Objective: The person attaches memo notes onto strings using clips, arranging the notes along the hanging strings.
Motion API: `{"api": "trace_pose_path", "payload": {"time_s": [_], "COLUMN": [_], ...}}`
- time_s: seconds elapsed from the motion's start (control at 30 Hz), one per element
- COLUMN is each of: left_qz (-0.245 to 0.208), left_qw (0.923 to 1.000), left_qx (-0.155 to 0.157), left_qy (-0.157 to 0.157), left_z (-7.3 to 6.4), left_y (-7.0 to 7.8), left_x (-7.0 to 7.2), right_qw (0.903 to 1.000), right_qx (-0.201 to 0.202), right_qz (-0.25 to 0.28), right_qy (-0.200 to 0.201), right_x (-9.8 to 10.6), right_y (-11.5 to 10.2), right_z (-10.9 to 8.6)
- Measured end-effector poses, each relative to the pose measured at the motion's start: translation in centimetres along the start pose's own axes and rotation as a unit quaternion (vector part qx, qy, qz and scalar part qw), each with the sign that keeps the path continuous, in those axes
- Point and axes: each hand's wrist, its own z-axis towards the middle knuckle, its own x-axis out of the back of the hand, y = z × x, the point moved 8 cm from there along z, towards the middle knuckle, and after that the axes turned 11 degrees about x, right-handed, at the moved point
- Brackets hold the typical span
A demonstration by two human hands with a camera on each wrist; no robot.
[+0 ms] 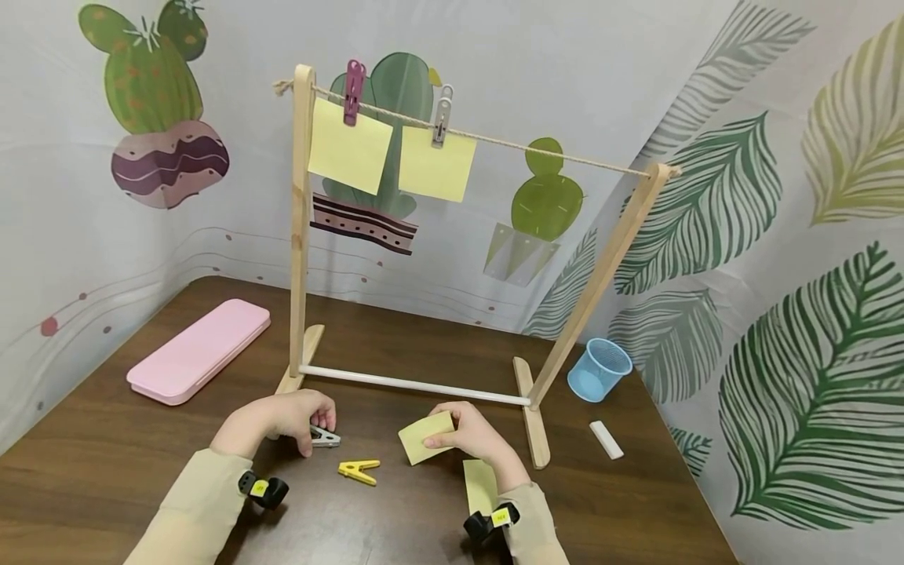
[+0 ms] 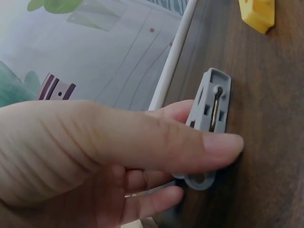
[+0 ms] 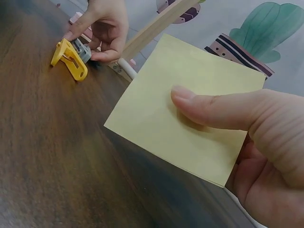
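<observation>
Low over the table, my left hand (image 1: pixel 300 413) has its thumb and fingers around a grey clothespin (image 2: pixel 217 102), whose far end sticks out past the thumb. My right hand (image 1: pixel 475 433) pinches a square yellow sticky note (image 3: pixel 142 102), thumb on its face and fingers behind. On the table between the hands lies a yellow clothespin (image 1: pixel 359 471). Another yellow note (image 1: pixel 480 485) lies by the right wrist, partly hidden under it.
Behind the hands stands a wooden frame (image 1: pixel 300 227) with a rope (image 1: pixel 551 151). A purple clothespin (image 1: pixel 353 92) and a light grey one (image 1: pixel 442 118) hold two yellow notes on it. Around it are a pink case (image 1: pixel 201 349), a blue mesh cup (image 1: pixel 599 369) and a white eraser-like block (image 1: pixel 606 439).
</observation>
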Motion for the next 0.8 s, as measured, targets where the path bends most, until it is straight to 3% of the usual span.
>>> {"api": "trace_pose_path", "payload": {"time_s": [0.07,0.3,0.57,0.67,0.8], "left_qz": [0.003,-0.018,0.005,0.011,0.006], "left_qw": [1.0,0.9994,0.9982,0.9956,0.9922], "left_qx": [-0.009,0.021,-0.053,-0.081,-0.096], "left_qy": [0.0,0.018,0.027,0.046,0.079], "left_z": [0.0,0.2,0.4,0.4,0.4], "left_y": [0.0,0.0,0.7,1.0,1.2], "left_x": [0.1,0.1,0.8,1.2,1.9], "right_qw": [1.0,1.0,0.9997,0.9996,0.9993], "right_qx": [0.002,-0.002,-0.011,-0.008,0.0], "right_qz": [0.001,0.005,-0.013,-0.02,-0.027], "right_qy": [0.003,0.008,0.016,0.021,0.027], "right_x": [0.0,0.0,0.0,0.0,0.2], "right_y": [-0.4,-0.4,2.9,3.1,3.1], "right_z": [-0.1,-0.1,0.0,0.0,0.0]}}
